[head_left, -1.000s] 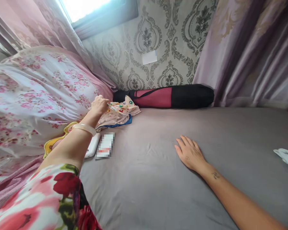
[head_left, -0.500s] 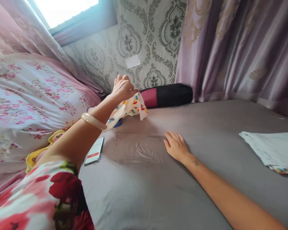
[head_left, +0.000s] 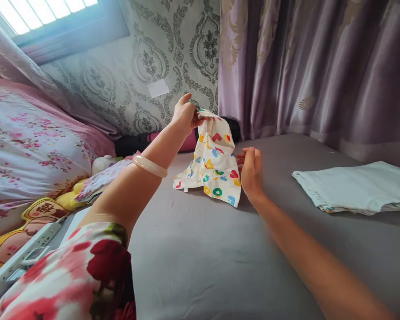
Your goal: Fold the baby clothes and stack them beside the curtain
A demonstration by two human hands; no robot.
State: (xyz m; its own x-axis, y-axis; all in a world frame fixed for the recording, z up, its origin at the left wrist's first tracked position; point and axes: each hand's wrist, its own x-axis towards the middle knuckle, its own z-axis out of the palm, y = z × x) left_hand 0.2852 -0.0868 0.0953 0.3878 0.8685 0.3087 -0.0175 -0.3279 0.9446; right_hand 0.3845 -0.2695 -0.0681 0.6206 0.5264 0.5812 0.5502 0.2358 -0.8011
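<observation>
Cloth (head_left: 216, 164) printed with bright coloured shapes hangs creased from the left hand (head_left: 190, 116), over the grey sheet (head_left: 186, 249); from my end I can't tell whether its lower edge touches down. I have the left hand pinching it near the top. The right hand (head_left: 252, 173) is unclenched, fingers loosely bent, at the cloth's right edge, and I can't make out any contact.

I'd judge that single pinch the weak point: with the weight on one spot, the fabric could twist, or slip if those fingers slacken. Its folds overlap, so the right hand might catch just one layer and pull it crooked. A low hem could drag and bunch. The pale folded stack (head_left: 356, 186) lies well apart, so only a wide swing of the right forearm would ruffle it.
</observation>
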